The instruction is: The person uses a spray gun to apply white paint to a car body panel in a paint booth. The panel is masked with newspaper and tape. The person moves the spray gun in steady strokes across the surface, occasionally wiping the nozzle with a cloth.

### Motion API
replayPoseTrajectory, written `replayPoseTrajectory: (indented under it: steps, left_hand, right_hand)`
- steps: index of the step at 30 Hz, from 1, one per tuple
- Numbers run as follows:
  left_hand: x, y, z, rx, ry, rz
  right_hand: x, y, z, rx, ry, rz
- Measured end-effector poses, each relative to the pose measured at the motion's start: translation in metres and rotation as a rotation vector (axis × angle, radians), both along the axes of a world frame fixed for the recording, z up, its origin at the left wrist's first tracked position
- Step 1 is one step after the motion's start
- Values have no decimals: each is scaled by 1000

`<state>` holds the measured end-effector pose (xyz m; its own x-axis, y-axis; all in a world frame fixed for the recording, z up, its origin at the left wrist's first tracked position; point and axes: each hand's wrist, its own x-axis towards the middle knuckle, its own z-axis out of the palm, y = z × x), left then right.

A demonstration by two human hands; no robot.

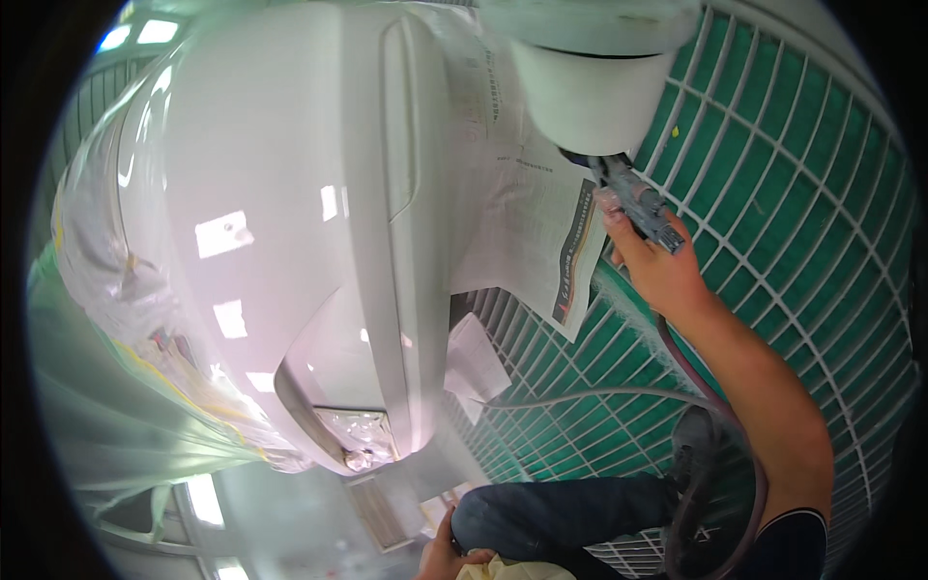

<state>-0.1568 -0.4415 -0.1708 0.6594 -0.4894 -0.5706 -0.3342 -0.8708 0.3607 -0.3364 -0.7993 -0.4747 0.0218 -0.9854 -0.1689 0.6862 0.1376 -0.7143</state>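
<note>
My right hand (656, 257) is wrapped around a paint-spattered grey spray gun (638, 203). A large white paint cup (598, 101) sits on the gun, and a reddish hose (678, 355) runs from below the hand along my forearm. To the left is a glossy white car bumper (290, 181) with light reflections on it. The gun is apart from the bumper, over newspaper masking sheets (522, 217). At the bottom, my left hand (451, 554) lies against my bent knee, touching a pale yellow cloth (507, 569); whether it grips the cloth is unclear.
Clear plastic film (130, 268) and green masking sheeting (167, 406) cover the car at left. White metal floor grating (783, 159) lies over green material. A grey hose (602, 391) crosses the grating near my shoe (696, 442). A loose paper sheet (475, 362) hangs beside the bumper.
</note>
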Motion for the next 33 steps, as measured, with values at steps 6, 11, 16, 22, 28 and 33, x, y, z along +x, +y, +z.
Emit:
replayPoseTrajectory:
  steps: [6,11,16,22,28,33]
  left_hand:
    - [-31,-54,17,329,-102,-470]
    - [-42,-102,2,338,-225,-1107]
    - [-56,-142,-8,417,-144,-1350]
    - [-77,-139,33,479,12,-1424]
    - [-120,-147,49,581,120,-1367]
    - [-148,-162,46,706,140,-1242]
  right_hand:
    - [-41,33,58,-10,319,35]
    - [-90,80,113,-22,558,86]
    - [-96,97,162,-161,806,-28]
    - [-75,70,234,-174,924,14]
    - [-97,47,286,-220,908,159]
    - [-149,9,305,-276,768,226]
